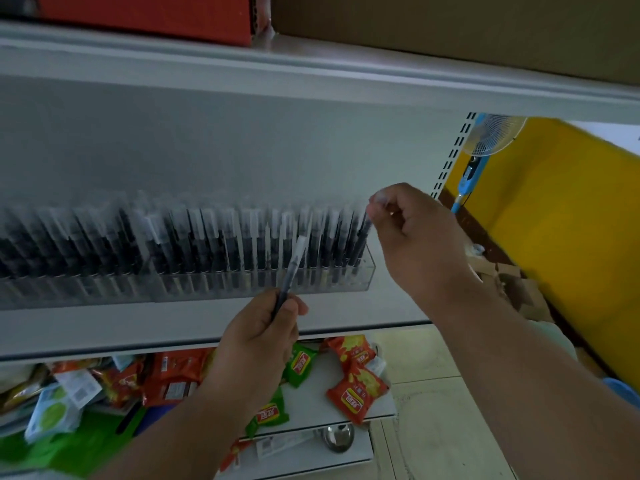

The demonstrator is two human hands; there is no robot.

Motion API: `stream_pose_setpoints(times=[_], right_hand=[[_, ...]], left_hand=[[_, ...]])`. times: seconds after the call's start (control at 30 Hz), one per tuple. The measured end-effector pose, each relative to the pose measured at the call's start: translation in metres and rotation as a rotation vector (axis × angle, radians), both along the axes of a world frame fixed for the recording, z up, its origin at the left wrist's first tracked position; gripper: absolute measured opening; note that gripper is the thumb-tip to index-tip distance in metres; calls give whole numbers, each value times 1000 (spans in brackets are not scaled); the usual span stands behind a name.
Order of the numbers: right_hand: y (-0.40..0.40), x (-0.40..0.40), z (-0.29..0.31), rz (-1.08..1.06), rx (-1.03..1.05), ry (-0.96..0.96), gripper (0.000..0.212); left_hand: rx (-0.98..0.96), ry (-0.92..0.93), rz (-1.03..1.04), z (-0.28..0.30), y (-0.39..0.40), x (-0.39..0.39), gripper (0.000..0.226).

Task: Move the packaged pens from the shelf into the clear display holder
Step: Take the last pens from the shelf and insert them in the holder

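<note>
Shelf (173, 327): pale grey-white board and back panel. Standing on it, clear display holder (360, 275), colourless, see-through. Packaged pens (214, 244) in the holder: black barrels, clear sleeves with whitish tops; blurred, so any print is unreadable. Pen (292, 268) in front of the holder: dark barrel, clear wrap. Below the shelf: snack packets (356, 393), orange-red with yellow, and others green (268, 415). Above the shelf: red box (149, 15), brown carton (450, 29). Right of the shelf: yellow wall (561, 209); fan (491, 136), white with blue stem.
</note>
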State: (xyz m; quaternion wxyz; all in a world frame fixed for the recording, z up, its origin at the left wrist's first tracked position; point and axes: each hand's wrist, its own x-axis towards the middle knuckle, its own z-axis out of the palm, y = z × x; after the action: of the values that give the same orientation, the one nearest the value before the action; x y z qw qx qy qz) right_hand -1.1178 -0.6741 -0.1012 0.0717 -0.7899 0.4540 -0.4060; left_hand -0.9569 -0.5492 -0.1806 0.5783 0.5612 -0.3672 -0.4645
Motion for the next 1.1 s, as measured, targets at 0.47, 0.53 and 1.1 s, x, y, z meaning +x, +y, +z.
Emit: stream_pose_setpoints(times=[0.47,0.53,1.1], right_hand=[[-1,15,-20,-84,181,134,19],[-1,13,-23,-106,190,114,21],[42,9,-16,138,659,-436,17]], left_hand=[[1,12,-7,-2,-1,3,22],[2,23,-7,-4,-2,2,22],[-150,-593,-167,6,-22,-17,17]])
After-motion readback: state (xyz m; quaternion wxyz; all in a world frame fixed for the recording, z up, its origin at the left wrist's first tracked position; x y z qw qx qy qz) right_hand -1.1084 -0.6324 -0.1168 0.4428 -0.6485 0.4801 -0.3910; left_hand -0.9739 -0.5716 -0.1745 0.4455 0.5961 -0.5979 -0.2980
